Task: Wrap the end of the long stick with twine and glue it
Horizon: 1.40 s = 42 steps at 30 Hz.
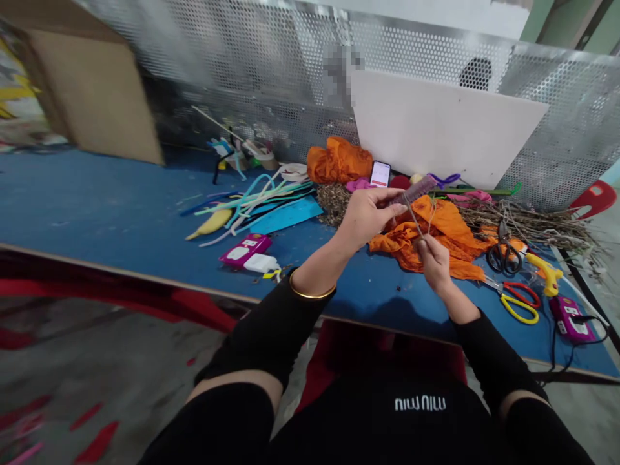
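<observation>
roll (420,189) | our left hand (371,213): fingers clamped on it | our right hand (434,257), 4 o'clock from left: fingers pinching strand (415,219)

Table layout (121,206), relative to the phone (380,173). Behind: perforated sheet (217,58); behind and right, standing panel (445,129). Left: first cloth (339,160), just beside; then bundle of strips (261,197); farthest, cardboard (101,97). Front left: first device (249,250). Right: twigs (542,223). Front right: second cloth (445,229), then shears (505,252), scissors (520,300), glue gun (547,272) and second device (571,318).
</observation>
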### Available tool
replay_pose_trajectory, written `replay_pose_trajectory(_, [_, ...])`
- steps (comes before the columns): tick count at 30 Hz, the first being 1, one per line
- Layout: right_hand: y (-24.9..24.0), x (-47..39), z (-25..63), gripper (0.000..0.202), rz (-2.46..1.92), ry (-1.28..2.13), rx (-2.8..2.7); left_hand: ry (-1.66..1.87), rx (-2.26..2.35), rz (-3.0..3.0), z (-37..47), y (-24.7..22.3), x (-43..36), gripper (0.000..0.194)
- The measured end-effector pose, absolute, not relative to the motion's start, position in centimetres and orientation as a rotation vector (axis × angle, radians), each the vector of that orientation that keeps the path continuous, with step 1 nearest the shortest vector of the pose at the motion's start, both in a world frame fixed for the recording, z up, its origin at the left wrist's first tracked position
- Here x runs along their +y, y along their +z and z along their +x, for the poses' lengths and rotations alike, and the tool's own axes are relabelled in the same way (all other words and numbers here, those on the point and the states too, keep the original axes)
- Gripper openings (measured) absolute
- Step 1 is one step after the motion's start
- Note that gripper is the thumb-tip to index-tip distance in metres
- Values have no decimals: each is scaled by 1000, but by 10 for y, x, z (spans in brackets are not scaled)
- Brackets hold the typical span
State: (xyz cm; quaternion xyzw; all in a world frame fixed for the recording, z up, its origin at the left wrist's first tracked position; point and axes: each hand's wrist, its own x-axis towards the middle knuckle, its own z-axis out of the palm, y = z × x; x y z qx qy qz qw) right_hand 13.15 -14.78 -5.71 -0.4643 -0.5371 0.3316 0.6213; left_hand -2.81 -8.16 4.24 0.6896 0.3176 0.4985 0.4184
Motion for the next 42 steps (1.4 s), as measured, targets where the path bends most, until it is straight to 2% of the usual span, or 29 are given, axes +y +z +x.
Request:
replay_pose_trajectory(5, [-83, -176, 170, 52, -1127, 813, -1170, 1343, 803, 1545, -44, 42, -60, 36])
replay_pose_trajectory(14, [-106, -160, 210, 49, -1165, 835, -834, 866, 578, 1322, -46, 38, -66, 39])
replay_pose_trajectory(17, [-109, -157, 215, 42, -1148, 778, -787, 807, 585, 1300, -41, 40, -74, 42])
replay_pose_trajectory(19, [-105, -158, 224, 42, -1098, 675, -735, 814, 607, 1296, -38, 42, -79, 39])
replay_pose_trajectory(22, [-88, -162, 233, 47, -991, 331, -588, 835, 626, 1320, -35, 43, -85, 34])
replay_pose_trajectory(25, [-65, -162, 217, 48, -972, 135, -738, 826, 642, 1367, -28, 43, -93, 36])
replay_pose_trajectory(29, [-42, -151, 165, 64, -887, 412, -1259, 815, 648, 1440, -18, 42, -104, 39])
replay_pose_trajectory(30, [-39, -149, 154, 64, -868, 485, -1328, 821, 643, 1461, -17, 41, -105, 39])
replay_pose_trajectory(31, [-37, -149, 146, 54, -884, 550, -1377, 834, 641, 1478, -17, 40, -105, 39])
replay_pose_trajectory(33, [-35, -156, 138, 30, -970, 549, -1402, 868, 652, 1502, -19, 38, -105, 39])
replay_pose_trajectory(37, [-30, -179, 140, 35, -832, 245, -1331, 870, 676, 1500, -22, 29, -100, 37])
replay_pose_trajectory(39, [-24, -184, 138, 37, -644, 324, -1280, 788, 629, 1471, -21, 24, -99, 41])
replay_pose_trajectory(42, [-14, -181, 130, 46, -513, 629, -1123, 664, 523, 1432, -20, 18, -97, 45])
